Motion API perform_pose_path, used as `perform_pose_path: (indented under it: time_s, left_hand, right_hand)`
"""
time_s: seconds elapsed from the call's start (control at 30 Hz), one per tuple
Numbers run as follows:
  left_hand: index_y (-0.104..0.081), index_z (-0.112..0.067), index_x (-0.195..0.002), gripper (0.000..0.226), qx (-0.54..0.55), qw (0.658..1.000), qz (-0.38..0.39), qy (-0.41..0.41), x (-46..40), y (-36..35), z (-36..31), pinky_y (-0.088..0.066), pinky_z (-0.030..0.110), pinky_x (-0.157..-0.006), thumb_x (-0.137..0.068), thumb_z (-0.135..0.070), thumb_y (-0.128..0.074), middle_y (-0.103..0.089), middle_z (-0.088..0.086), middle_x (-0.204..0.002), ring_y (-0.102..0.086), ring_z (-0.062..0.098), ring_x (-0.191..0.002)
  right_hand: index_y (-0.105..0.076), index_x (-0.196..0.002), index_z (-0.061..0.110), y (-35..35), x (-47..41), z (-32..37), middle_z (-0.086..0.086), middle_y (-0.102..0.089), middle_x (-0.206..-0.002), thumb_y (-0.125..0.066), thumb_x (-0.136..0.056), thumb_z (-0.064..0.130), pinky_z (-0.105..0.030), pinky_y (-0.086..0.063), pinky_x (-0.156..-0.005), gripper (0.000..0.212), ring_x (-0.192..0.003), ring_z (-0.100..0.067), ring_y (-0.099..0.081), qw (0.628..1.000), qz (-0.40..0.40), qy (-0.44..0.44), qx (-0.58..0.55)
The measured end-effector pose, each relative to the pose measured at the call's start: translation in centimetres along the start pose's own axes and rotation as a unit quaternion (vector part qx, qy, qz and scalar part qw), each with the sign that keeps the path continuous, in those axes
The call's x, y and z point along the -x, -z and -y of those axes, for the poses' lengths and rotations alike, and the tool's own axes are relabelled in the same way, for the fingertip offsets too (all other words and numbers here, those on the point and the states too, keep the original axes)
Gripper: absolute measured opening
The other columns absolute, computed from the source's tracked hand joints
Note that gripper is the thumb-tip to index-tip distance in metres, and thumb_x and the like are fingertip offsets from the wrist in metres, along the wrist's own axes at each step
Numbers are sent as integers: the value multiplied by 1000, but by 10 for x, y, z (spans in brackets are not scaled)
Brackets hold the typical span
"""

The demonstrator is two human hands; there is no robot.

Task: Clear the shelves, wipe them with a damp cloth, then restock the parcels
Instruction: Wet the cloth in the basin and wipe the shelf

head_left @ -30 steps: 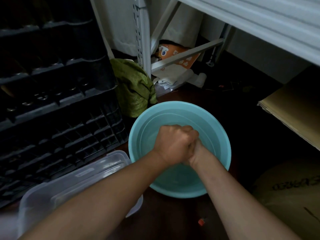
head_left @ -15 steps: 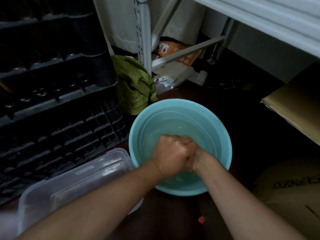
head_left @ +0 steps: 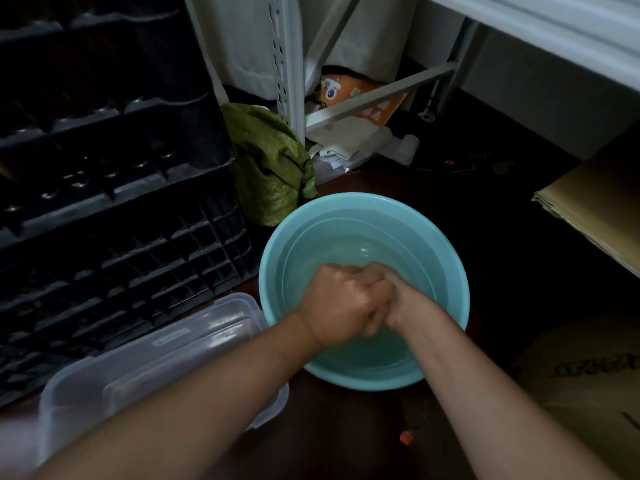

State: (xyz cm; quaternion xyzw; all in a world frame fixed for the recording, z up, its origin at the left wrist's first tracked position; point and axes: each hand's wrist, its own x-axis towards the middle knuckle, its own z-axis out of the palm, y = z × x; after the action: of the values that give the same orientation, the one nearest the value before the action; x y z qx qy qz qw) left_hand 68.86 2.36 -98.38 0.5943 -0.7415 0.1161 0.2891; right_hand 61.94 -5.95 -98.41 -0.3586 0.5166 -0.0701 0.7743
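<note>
I keep my left hand (head_left: 341, 303) fisted against my right hand (head_left: 403, 306) over the basin (head_left: 277, 271), likely wringing; no cloth shows, and the right's grip I cannot tell.

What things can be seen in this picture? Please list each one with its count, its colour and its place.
basin: one, light teal, on the dark floor at centre, with water in it
green cloth: one, olive green, bunched on the floor behind the basin, beside the rack post
plastic box: one, clear, with lid, left of the basin
black crates: count unclear, stacked at left
metal rack: one, white, at the back
orange bag: one, under the rack
cardboard: brown, at the right edge
left hand: fist over the basin, pressed against the right hand; anything held is hidden
right hand: partly hidden behind the left hand
</note>
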Motion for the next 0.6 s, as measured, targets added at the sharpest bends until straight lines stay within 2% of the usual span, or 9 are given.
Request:
perform_pose_path:
  time_s: [0.1, 0.17, 0.23, 0.27, 0.33, 0.4, 0.47, 0.5, 0.6]
  left_hand:
    - [-47, -22, -73, 20, 114, 955, 24, 272, -1, 5, 6, -35, 26, -50, -83, -32, -62, -51, -7, -64, -54, 16, -57]
    - [-55, -20, -78, 21, 260, 843, 10, 471, -3, 10, 9, -42, 25, -61, -83, -33, -70, -57, -6, -69, -57, 12, -67]
    - [-64, -12, -84, 13, 311, 749, -26, 585, -3, 16, 7, -47, 24, -68, -84, -22, -72, -65, 1, -76, -61, 15, -74]
    - [-66, -8, -84, 10, 313, 716, -44, 622, -6, 21, 4, -49, 25, -70, -85, -17, -71, -66, 4, -78, -62, 18, -75]
    - [-69, -3, -84, 12, 305, 646, -65, 697, -13, 42, -5, -54, 34, -75, -87, -15, -68, -70, 12, -83, -66, 26, -81]
    - [-70, 0, -86, 18, 318, 582, -60, 746, -27, 67, -15, -52, 38, -75, -90, -17, -63, -70, 19, -88, -67, 31, -87]
    - [-68, 0, -90, 19, 385, 514, -79, 763, -43, 93, -24, -52, 37, -69, -94, -14, -56, -68, 23, -89, -66, 35, -84]
    - [-66, 1, -93, 19, 418, 476, -94, 768, -53, 109, -31, -55, 40, -70, -96, -13, -53, -67, 25, -92, -66, 37, -84]
    - [-62, -2, -105, 24, 458, 379, -154, 789, -71, 154, -57, -54, 47, -87, -98, -21, -49, -67, 21, -105, -66, 34, -95]
  right_hand:
    - [-51, -76, 6, -4, 8, 18, -7, -53, -52, -35, -99, 3, -18, -45, -38, 29, -42, -14, -55, 999, -19, 11, -40]
    - [-54, -101, 9, -7, 11, 27, -10, -60, -75, -45, -100, 9, -19, -50, -45, 10, -57, -14, -61, 995, -72, 65, 3]
    - [-52, -121, 21, -11, 25, 34, -11, -61, -103, -64, -89, 27, -23, -55, -66, 34, -81, -18, -64, 975, -123, 91, 161]
    - [-53, -122, 28, -15, 38, 40, -11, -56, -116, -69, -81, 36, -29, -55, -79, 45, -95, -22, -62, 947, -163, 104, 257]
    - [-58, -115, 31, -29, 69, 57, -8, -50, -123, -68, -81, 32, -31, -50, -88, 36, -106, -24, -57, 926, -201, 136, 288]
    - [-62, -105, 22, -41, 100, 72, -4, -61, -106, -59, -91, 14, -26, -50, -75, 16, -94, -18, -61, 973, -97, 151, 142]
    - [-61, -102, 13, -56, 134, 81, -9, -68, -92, -48, -98, 7, -23, -55, -64, 15, -79, -17, -68, 997, 13, 43, -66]
    - [-59, -104, 9, -58, 144, 80, -12, -68, -91, -44, -100, 8, -23, -57, -60, 16, -74, -16, -70, 994, 12, -2, -106]
    - [-58, -97, 0, -65, 173, 90, -17, -67, -89, -44, -97, 11, -25, -58, -53, 18, -66, -21, -71, 989, -142, -15, -34]
